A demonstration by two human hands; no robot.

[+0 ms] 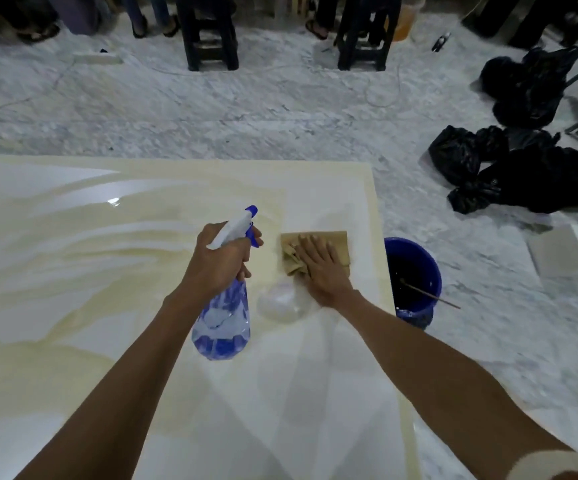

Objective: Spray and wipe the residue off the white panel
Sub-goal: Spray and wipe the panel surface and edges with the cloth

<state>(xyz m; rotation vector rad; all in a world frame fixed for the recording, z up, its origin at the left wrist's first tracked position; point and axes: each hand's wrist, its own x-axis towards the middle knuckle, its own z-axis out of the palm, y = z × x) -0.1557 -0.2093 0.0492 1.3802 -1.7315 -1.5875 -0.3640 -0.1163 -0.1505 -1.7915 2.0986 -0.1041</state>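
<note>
We've got the right hand (318, 268) flat on the tan folded cloth (310, 252) near the glossy white panel's (73, 271) right edge; yellowish residue (83, 233) lies leftward, where the left hand (220, 259) grips the clear blue spray bottle (223, 320), nozzle aimed away.

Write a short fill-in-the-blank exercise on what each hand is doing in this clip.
1. The left hand grips the ____ bottle.
2. The right hand presses flat on a tan ____ on the white panel.
3. Beside the panel's right edge stands a blue ____ with a stick in it.

Missing words: spray; cloth; bucket
</note>
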